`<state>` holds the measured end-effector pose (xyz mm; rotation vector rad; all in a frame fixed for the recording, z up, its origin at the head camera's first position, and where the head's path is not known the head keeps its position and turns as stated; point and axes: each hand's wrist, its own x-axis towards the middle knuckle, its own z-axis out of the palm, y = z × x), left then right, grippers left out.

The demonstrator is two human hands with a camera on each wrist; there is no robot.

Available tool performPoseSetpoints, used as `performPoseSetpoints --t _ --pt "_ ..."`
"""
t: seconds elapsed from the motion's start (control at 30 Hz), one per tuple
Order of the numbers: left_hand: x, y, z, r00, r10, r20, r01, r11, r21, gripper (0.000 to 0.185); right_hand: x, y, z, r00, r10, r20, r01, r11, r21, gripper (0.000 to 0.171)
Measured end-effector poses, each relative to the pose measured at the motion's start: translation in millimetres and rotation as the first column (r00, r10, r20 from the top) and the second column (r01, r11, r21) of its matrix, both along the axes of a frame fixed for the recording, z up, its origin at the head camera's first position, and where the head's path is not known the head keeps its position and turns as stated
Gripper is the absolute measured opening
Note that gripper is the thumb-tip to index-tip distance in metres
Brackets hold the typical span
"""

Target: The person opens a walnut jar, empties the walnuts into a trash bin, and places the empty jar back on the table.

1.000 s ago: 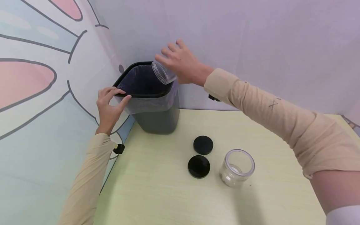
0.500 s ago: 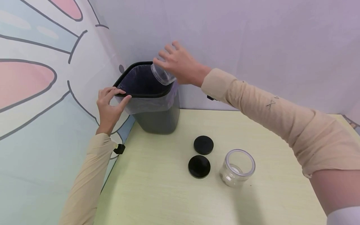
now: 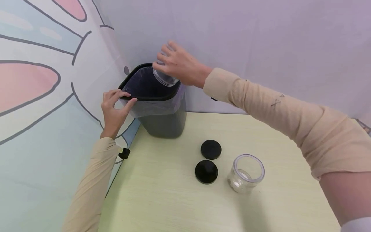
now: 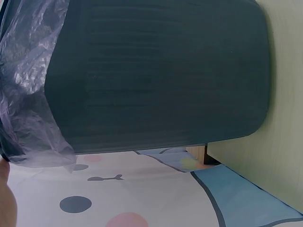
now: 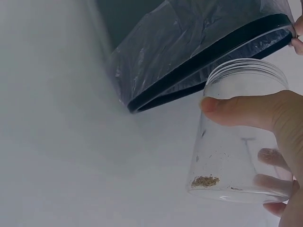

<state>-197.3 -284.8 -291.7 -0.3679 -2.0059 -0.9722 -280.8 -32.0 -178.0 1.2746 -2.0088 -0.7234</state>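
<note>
My right hand (image 3: 179, 64) grips a clear threaded-neck jar (image 5: 236, 151) and holds it tipped, mouth down, over the right part of the trash can's opening. In the right wrist view, a small clump of brown bits (image 5: 205, 181) clings near the jar's base. The grey trash can (image 3: 165, 124) has a black rim and a translucent bag (image 5: 189, 38) folded over its edge. At the can's near left corner, my left hand (image 3: 113, 111) pinches the rim between thumb and fingers. Only a bit of that hand shows in the left wrist view.
Two black round lids (image 3: 211, 149) lie on the pale table (image 3: 162, 193). To their right stands a second, open clear jar (image 3: 245, 174). Behind the can rises a plain wall (image 3: 261, 58); a wall with cartoon drawings (image 3: 34, 129) runs along the left.
My right hand has shifted slightly left with the jar, bringing it further over the can's opening and tipping its mouth more downward. My left hand has kept its hold on the rim.
</note>
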Motion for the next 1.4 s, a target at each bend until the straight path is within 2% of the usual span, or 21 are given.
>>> performPoseSetpoints --t 0.23,0.37,0.47,0.53,0.6,0.7,0.93,1.13,1.3,1.4 --pt "-0.3 1.7 -0.4 1.0 0.001 0.003 -0.001 1.0 0.006 0.02 -0.6 -0.1 -0.7 0.999 0.032 -0.008 -0.032 0.999 0.018 0.069" --pt "-1.9 1.7 -1.0 1.0 -0.005 -0.003 0.005 1.0 0.007 0.021 -1.9 1.4 0.8 0.999 0.034 0.038 -0.034 0.999 0.008 0.071" --pt "-12.1 -7.7 -9.4 1.0 0.009 0.0 -0.009 1.0 0.006 0.021 -2.2 2.8 3.9 0.996 0.009 0.087 -0.009 1.0 -0.006 0.076" --pt "-13.7 -9.7 -10.9 1.0 0.014 0.004 -0.014 1.0 0.007 0.021 -1.8 3.9 6.5 0.993 -0.005 0.116 0.008 1.0 -0.024 0.076" --pt "-13.8 -10.1 -11.1 1.0 0.015 0.004 -0.015 1.0 0.009 0.021 -1.1 5.2 9.1 0.991 -0.013 0.135 0.019 0.999 -0.041 0.076" --pt "-3.7 -0.8 -3.0 1.0 0.001 -0.004 -0.001 1.0 0.018 0.02 -0.1 7.5 12.6 0.99 -0.013 0.139 0.022 0.998 -0.063 0.072" --pt "-2.6 0.8 -1.3 0.999 -0.021 -0.038 0.021 1.0 0.008 0.02 2.6 12.6 20.4 0.998 -0.028 0.064 0.031 0.998 -0.054 0.073" --pt "-3.7 0.0 -1.9 0.999 -0.014 -0.028 0.015 1.0 0.012 0.02 3.5 11.4 22.5 0.998 -0.017 -0.064 0.018 1.0 0.005 0.07" --pt "-3.2 -0.7 -1.8 1.0 -0.008 -0.019 0.008 1.0 0.003 0.021 3.9 6.9 19.3 0.991 0.019 -0.136 -0.009 0.997 0.073 0.068" --pt "-2.9 -1.6 -2.1 1.0 -0.008 -0.021 0.008 1.0 -0.007 0.02 3.9 3.8 16.4 0.989 0.053 -0.141 -0.04 0.995 0.096 0.069"
